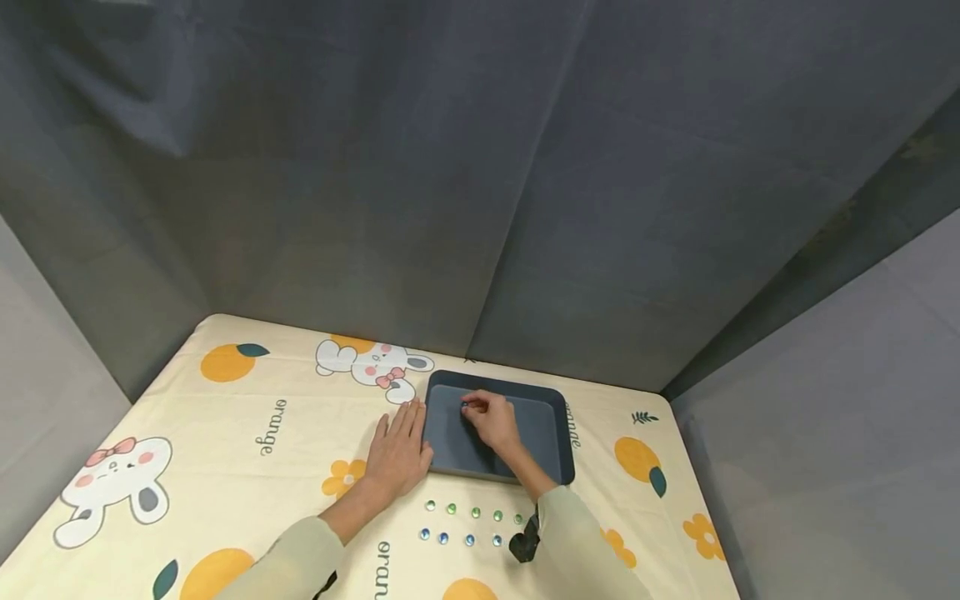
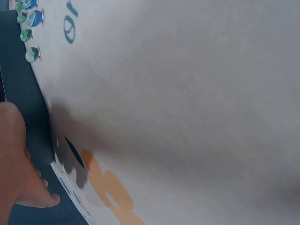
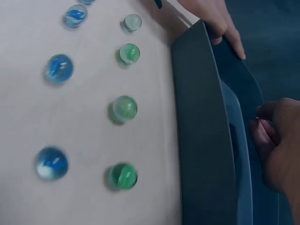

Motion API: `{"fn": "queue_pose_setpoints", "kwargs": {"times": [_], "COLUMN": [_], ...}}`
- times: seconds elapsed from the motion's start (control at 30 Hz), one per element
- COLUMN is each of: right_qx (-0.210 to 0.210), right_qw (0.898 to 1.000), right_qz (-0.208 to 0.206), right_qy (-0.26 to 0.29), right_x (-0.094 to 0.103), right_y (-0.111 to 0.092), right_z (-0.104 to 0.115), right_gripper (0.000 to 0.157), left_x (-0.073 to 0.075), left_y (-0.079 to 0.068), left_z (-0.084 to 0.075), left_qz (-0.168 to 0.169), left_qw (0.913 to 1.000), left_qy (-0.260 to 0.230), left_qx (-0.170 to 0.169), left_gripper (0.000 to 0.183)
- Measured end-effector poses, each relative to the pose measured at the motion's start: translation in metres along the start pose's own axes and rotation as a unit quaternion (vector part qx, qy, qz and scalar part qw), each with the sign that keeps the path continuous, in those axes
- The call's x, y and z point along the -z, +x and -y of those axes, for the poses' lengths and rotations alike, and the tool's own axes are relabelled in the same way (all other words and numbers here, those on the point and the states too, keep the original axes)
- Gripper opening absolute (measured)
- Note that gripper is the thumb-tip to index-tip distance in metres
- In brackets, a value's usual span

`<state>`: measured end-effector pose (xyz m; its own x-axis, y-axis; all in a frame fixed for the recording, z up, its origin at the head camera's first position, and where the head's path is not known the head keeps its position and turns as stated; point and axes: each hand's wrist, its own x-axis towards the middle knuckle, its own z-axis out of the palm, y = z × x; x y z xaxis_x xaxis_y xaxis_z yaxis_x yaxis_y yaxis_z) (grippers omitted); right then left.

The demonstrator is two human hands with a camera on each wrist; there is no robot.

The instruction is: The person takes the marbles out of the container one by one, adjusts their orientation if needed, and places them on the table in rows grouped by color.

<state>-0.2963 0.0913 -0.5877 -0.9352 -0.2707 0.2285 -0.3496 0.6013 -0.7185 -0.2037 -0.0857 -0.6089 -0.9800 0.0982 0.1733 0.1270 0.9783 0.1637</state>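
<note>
My right hand (image 1: pixel 492 422) pinches a small marble (image 1: pixel 464 405) that looks blue, held over the left part of a dark grey rectangular tray (image 1: pixel 562 429). In the right wrist view the fingertips (image 3: pixel 262 124) are just inside the tray's wall, and the marble is mostly hidden by them. My left hand (image 1: pixel 399 450) lies with its fingers straight along the tray's left edge, touching it. Toward me, in front of the tray, sit a row of green marbles (image 3: pixel 125 108) and a row of blue marbles (image 3: pixel 59 68), several in each.
A cream tablecloth (image 1: pixel 300 475) printed with oranges, rabbits and flowers covers the table. Behind the tray hangs a dark grey curtain (image 1: pixel 360 208). Pale grey panels (image 1: pixel 847 417) flank the table on both sides.
</note>
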Motion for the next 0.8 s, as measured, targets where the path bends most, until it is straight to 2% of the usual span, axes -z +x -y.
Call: {"fn": "queue_pose_setpoints", "kwargs": {"times": [0.13, 0.27, 0.43, 0.53, 0.8], "right_qx": [0.007, -0.018, -0.026, -0.031, -0.082], "right_qw": [1.0, 0.999, 0.998, 0.998, 0.992], "right_qz": [-0.011, -0.014, -0.01, -0.007, -0.002], "right_qy": [0.026, 0.038, 0.05, 0.06, 0.099], "right_x": [0.013, 0.029, 0.051, 0.063, 0.083], "right_y": [-0.011, -0.024, -0.044, -0.06, -0.106], "right_z": [-0.003, -0.003, -0.002, -0.004, -0.008], "right_gripper": [0.014, 0.013, 0.014, 0.015, 0.014], "left_x": [0.0, -0.001, -0.001, 0.0, 0.001], "left_y": [0.0, 0.0, -0.001, -0.001, 0.0], "left_z": [0.0, 0.0, -0.001, -0.001, -0.001], "left_qz": [-0.001, -0.003, -0.002, 0.0, 0.006], "left_qw": [1.0, 1.0, 1.0, 1.0, 1.0], "left_qy": [0.002, 0.003, 0.002, 0.0, 0.002], "left_qx": [0.001, -0.002, -0.003, -0.001, 0.0], "left_gripper": [0.065, 0.065, 0.064, 0.064, 0.065]}}
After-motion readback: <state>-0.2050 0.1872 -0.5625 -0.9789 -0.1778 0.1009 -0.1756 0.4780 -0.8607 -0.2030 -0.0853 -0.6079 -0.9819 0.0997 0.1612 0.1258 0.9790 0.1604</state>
